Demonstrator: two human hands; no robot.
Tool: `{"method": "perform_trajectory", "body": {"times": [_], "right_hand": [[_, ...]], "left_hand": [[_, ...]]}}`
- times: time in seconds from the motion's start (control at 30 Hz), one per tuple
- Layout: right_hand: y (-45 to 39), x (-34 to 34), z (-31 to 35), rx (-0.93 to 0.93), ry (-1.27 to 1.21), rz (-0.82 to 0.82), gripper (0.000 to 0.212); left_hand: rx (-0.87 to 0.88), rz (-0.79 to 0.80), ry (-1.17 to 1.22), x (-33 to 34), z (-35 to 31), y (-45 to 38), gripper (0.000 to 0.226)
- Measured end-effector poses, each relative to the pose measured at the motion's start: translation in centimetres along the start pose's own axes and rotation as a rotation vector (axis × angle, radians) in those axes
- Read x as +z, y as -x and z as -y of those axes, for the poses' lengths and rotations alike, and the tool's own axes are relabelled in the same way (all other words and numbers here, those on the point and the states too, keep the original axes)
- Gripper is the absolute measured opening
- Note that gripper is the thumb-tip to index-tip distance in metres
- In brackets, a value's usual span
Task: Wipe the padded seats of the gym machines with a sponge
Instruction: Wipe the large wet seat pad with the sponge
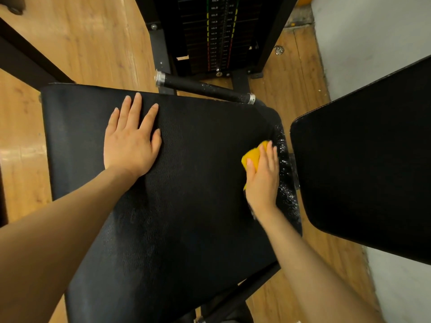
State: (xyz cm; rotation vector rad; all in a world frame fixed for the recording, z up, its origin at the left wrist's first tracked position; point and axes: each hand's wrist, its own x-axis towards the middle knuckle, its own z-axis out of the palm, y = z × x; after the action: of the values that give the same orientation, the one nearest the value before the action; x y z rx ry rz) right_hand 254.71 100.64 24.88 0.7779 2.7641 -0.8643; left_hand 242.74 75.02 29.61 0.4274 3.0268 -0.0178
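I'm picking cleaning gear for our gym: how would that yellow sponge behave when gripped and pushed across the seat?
The yellow sponge is probably soft: it bulges out around the right hand gripping it. It likely slides easily, since the padded seat edge beside it looks wet and foamy. It seems light, held in one hand.

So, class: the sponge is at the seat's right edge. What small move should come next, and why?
Probably drag the sponge along the right edge toward the body. The right hand holds it on the seat beside wet droplets running down that edge, while the left hand rests flat on the seat.
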Motion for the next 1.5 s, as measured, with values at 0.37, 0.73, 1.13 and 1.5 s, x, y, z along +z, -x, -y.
{"method": "perform_trajectory", "body": {"times": [0.37,0.73,1.13,1.5], "right_hand": [[-0.1,0.1,-0.3,0.078,0.049,-0.084,0.056],[-4.8,-0.1,1.8,-0.033,0.038,-0.014,0.053],[-1.7,-0.8,0.0,0.014,-0.002,-0.051,0.053],[-4.6,-1.5,-0.7,0.062,0.050,0.022,0.053]], "left_hand": [[-0.005,-0.004,0.013,0.1,0.0,0.0,0.057],[-0.018,0.008,0.005,0.1,0.0,0.0,0.053],[-0.013,0.012,0.002,0.1,0.0,-0.1,0.053],[-0.019,0.004,0.008,0.2,-0.1,0.0,0.053]]}}
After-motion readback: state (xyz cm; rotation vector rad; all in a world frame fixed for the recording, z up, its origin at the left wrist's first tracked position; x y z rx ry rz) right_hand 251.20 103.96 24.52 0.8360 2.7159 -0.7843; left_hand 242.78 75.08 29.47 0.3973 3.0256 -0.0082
